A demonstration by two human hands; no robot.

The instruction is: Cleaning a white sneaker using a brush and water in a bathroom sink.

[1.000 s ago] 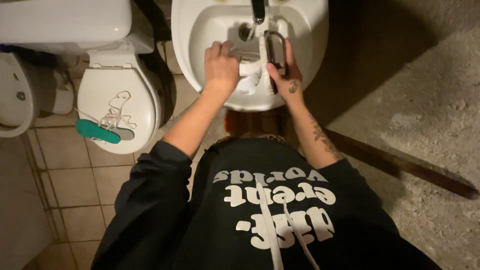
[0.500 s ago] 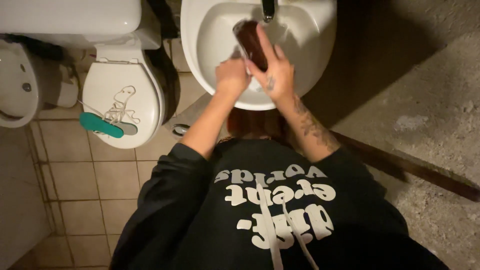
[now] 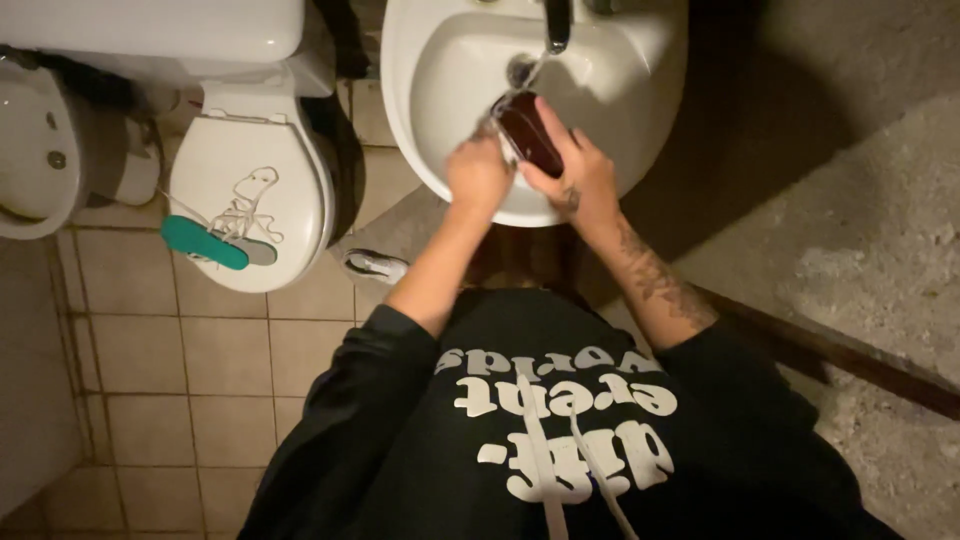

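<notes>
Over the white sink (image 3: 420, 150), my right hand (image 3: 588, 182) grips a shoe (image 3: 528, 132) turned with its dark brown sole up, just below the tap (image 3: 556, 25). A thin stream of water falls beside the shoe's far end. My left hand (image 3: 478, 178) is clenched against the shoe's left side, where a bit of white upper shows. What lies under its fingers is hidden.
A closed white toilet (image 3: 250, 150) stands left of the sink, with white laces (image 3: 245, 205) and a teal insole (image 3: 203, 243) on its lid. A second white shoe (image 3: 375, 266) lies on the tiled floor. A bidet (image 3: 35, 150) is far left, rough concrete on the right.
The shoe was turned from white upper showing to sole up, lifted toward the tap, then brought back lower. The view shifted, showing the shoe on the floor.
</notes>
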